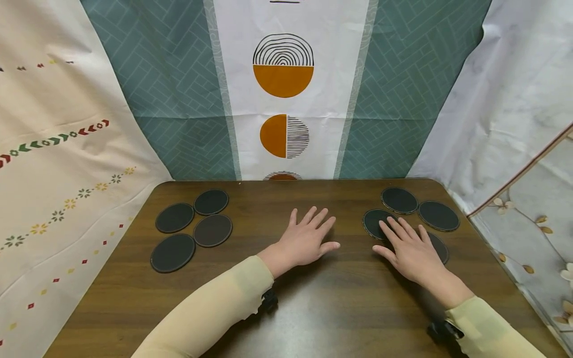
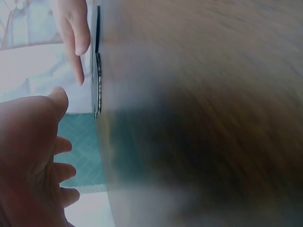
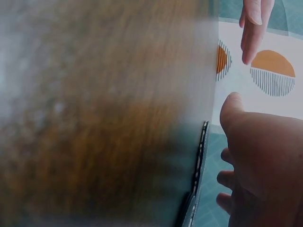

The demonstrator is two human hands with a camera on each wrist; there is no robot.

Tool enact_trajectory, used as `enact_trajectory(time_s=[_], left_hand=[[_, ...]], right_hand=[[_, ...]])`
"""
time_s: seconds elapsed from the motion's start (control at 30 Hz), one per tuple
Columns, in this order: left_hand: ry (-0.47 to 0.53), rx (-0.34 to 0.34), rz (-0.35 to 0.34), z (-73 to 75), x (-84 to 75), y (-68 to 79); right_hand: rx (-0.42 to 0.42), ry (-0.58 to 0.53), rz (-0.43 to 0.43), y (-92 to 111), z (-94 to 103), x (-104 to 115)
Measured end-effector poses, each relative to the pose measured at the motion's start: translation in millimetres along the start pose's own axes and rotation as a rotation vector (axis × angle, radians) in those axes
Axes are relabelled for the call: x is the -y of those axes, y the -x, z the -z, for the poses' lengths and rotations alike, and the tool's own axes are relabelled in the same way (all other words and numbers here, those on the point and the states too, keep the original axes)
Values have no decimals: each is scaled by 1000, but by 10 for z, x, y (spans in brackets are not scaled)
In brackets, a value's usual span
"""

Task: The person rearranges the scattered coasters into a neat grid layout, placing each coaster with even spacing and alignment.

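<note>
My left hand (image 1: 306, 241), fingers spread and palm down, hovers over the middle of the wooden table and holds nothing. To the right, my right hand (image 1: 414, 251) is spread above a group of dark round coasters. Its fingertips overlap the near-left coaster (image 1: 375, 223) in the head view, and its palm partly hides another coaster (image 1: 439, 247). Behind them lie a back coaster (image 1: 400, 200) and a right coaster (image 1: 438, 216). In the right wrist view a gap shows between the right hand (image 3: 265, 156) and the tabletop.
On the left of the wooden table (image 1: 286, 199) lies a second group of dark coasters: a back one (image 1: 211, 202), a left one (image 1: 174, 218), a brownish one (image 1: 213, 230) and a near one (image 1: 172, 253). Patterned cloths (image 1: 286, 104) hang behind and beside the table.
</note>
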State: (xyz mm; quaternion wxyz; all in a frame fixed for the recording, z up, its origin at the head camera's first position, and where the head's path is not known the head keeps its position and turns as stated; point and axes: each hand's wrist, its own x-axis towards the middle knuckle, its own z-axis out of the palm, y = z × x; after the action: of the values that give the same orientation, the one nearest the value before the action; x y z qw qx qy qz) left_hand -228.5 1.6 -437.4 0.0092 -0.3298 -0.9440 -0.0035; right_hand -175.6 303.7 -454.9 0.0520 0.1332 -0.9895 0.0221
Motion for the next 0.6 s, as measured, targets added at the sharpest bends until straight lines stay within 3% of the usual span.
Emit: enact_trajectory(time_s=[0.6], left_hand=[[2,37,-27,-64,-322,-295]], right_hand=[[12,6,-19,73,-7,-96]])
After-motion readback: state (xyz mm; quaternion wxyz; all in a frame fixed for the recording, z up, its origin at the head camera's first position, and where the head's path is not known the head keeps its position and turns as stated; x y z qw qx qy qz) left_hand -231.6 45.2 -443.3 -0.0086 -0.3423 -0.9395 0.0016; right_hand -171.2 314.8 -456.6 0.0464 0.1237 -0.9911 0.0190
